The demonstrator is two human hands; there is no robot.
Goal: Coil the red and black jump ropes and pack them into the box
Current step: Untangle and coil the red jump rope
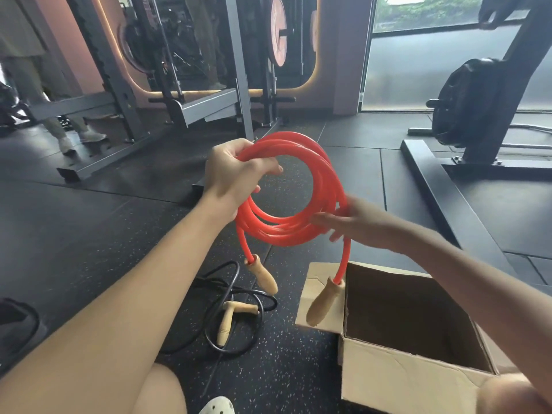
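The red jump rope (298,156) is wound into a round coil of several loops, held up in the air above the floor. My left hand (233,174) grips the coil at its upper left. My right hand (355,224) touches the coil's lower right with fingers stretched out, slightly blurred. Two wooden handles (265,277) (324,303) dangle below the coil on short red ends. The black jump rope (236,312) lies loose and tangled on the floor beneath, with its wooden handles (227,324) crossed. The open cardboard box (388,380) stands at lower right, nothing inside it.
Dark speckled rubber floor all around. A squat rack frame (125,94) stands at the back left, with another person's legs (71,130) beside it. A machine base and black weight plates (466,103) sit at the right. My knees and a white shoe (218,406) show at the bottom.
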